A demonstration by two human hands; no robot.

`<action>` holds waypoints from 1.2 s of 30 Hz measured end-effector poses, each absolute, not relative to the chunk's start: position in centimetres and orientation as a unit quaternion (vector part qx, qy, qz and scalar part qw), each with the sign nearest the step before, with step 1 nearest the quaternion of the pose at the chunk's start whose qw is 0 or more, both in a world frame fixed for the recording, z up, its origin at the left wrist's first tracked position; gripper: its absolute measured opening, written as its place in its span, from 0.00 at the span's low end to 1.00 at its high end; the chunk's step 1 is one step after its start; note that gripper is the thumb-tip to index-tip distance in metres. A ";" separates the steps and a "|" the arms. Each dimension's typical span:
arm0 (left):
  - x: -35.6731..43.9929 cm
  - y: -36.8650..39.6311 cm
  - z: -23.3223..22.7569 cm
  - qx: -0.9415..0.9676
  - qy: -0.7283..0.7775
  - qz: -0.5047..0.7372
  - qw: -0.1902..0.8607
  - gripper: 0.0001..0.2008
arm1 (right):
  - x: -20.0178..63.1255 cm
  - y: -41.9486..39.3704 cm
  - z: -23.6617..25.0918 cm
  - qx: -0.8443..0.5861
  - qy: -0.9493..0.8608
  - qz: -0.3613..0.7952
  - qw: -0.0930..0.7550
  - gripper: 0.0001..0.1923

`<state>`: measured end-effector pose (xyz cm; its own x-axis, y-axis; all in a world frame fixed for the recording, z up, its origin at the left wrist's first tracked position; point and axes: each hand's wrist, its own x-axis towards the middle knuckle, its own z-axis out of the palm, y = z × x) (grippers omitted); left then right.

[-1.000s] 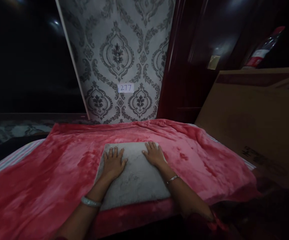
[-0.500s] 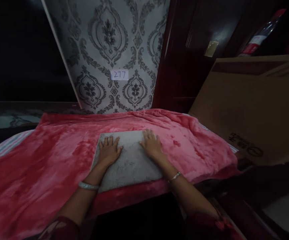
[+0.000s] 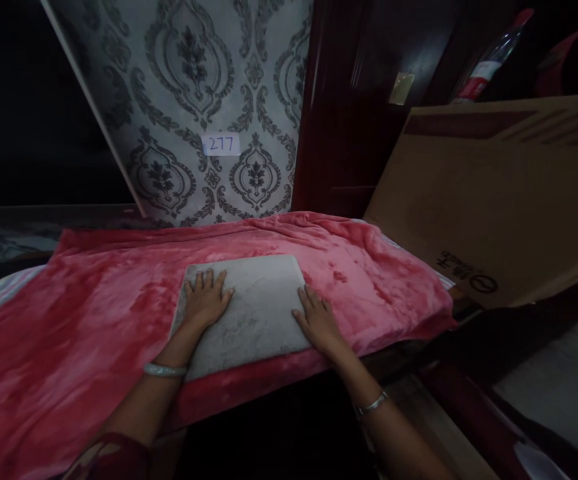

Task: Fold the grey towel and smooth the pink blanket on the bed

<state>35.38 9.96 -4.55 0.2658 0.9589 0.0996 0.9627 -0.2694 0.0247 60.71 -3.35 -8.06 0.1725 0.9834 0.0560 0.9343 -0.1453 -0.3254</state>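
A grey, plush-looking folded cloth (image 3: pixel 253 313) lies flat in a neat rectangle on a red and pink fleece blanket (image 3: pixel 119 293). My left hand (image 3: pixel 205 297) rests palm down on the cloth's left part, fingers spread. At the right edge of the cloth, my right hand (image 3: pixel 317 320) lies with its fingers stretched out, the thumb over the grey surface and the other fingers along the border. Neither hand grips anything. Each wrist wears a bracelet.
Behind the blanket stands a patterned wall with a paper label (image 3: pixel 221 144) reading 277. To the right leans a large cardboard box (image 3: pixel 493 200), with a red-capped bottle (image 3: pixel 489 60) beyond it. A dark screen-like panel (image 3: pixel 33 107) fills the upper left.
My right hand has slid from the cloth's top right part down to its right edge. My left hand stays in place on the cloth. The whole view has shifted slightly.
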 end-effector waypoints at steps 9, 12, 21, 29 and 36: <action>34.9 10.0 -3.6 -0.800 -0.596 -0.060 -0.031 0.32 | 60.6 -3.7 -8.8 -0.751 -0.637 0.057 0.165 0.32; 33.2 8.5 -2.9 -0.810 -0.580 -0.073 -0.047 0.29 | 60.5 -3.8 -8.8 -0.756 -0.633 0.054 0.158 0.32; 26.9 1.8 -7.8 -0.810 -0.561 -0.165 -0.040 0.26 | 60.8 -3.8 -8.5 -0.765 -0.627 0.058 0.137 0.32; 26.3 1.8 -8.8 -0.815 -0.538 -0.203 -0.076 0.30 | 50.5 -4.6 -5.2 -0.619 -0.768 0.035 0.164 0.33; 26.1 1.3 -8.9 -0.820 -0.531 -0.196 -0.081 0.33 | 47.9 -6.3 -7.5 -0.548 -0.821 0.082 0.140 0.34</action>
